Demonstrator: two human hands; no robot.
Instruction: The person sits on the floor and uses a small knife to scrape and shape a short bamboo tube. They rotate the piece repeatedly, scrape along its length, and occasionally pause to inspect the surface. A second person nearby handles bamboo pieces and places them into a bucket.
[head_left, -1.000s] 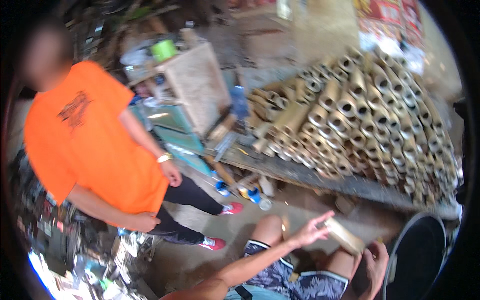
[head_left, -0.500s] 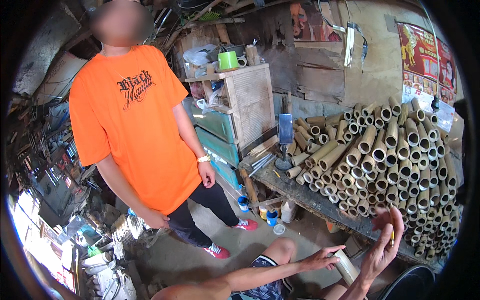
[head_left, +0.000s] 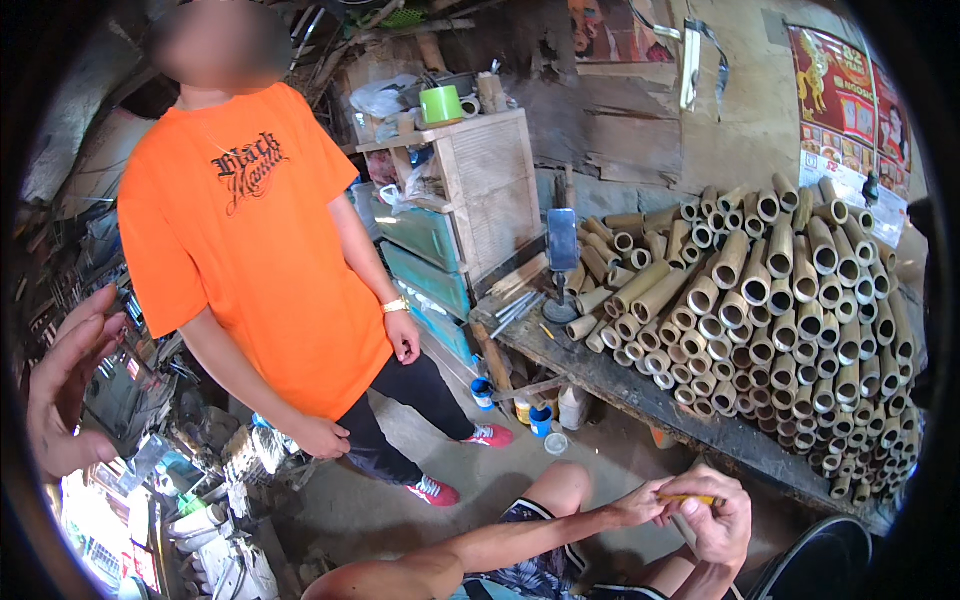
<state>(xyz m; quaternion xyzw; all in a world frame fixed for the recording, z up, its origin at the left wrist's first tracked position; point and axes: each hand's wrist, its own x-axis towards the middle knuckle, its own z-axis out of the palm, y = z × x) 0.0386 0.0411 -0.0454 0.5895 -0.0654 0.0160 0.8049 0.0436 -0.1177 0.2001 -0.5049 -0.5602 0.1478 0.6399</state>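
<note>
Low on the right, my two hands come together above my lap. My right hand (head_left: 722, 520) is closed around a thin yellow stick like a pencil (head_left: 692, 499), held almost level. My left hand (head_left: 645, 503) reaches the stick's left end with curled fingers; what they grip is mostly hidden. Of the pale wooden piece that lay by my left hand, little shows behind the hands.
Many bamboo tubes (head_left: 760, 290) are stacked on a dark bench (head_left: 640, 405). A phone on a stand (head_left: 563, 240) is beside them. A person in an orange shirt (head_left: 250, 270) stands ahead. Someone else's hand (head_left: 70, 385) shows at the left. A black tub (head_left: 815, 560) sits lower right.
My right hand has come down and left with the yellow stick, to meet my left hand. Another person's hand has appeared at the left edge. The view has shifted slightly.
</note>
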